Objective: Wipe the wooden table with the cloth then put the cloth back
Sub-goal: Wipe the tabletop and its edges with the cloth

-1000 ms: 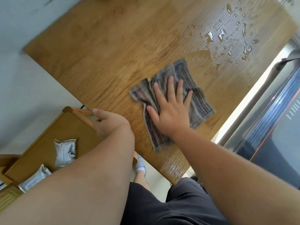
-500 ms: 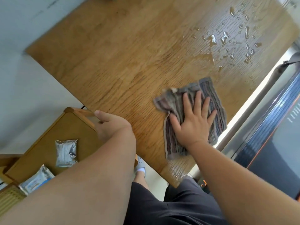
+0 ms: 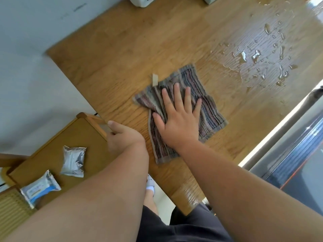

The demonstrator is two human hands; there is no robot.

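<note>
Right hand (image 3: 176,123): flat, pressing cloth (image 3: 209,109).
Left hand (image 3: 122,137): curled at surface (image 3: 122,49) edge; grasp unclear.
Droplets (image 3: 256,55): 2 o'clock of cloth; sweep there, firmly.

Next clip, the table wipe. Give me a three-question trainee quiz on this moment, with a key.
1. True or false: the right hand lies flat on the cloth, fingers straight.
2. Where are the water drops? A: on the table, beyond the cloth and to its right. B: on the tray. C: on the table, left of the cloth.
3. How many packets lie on the tray?

Key: 1 true; 2 A; 3 two.
</note>
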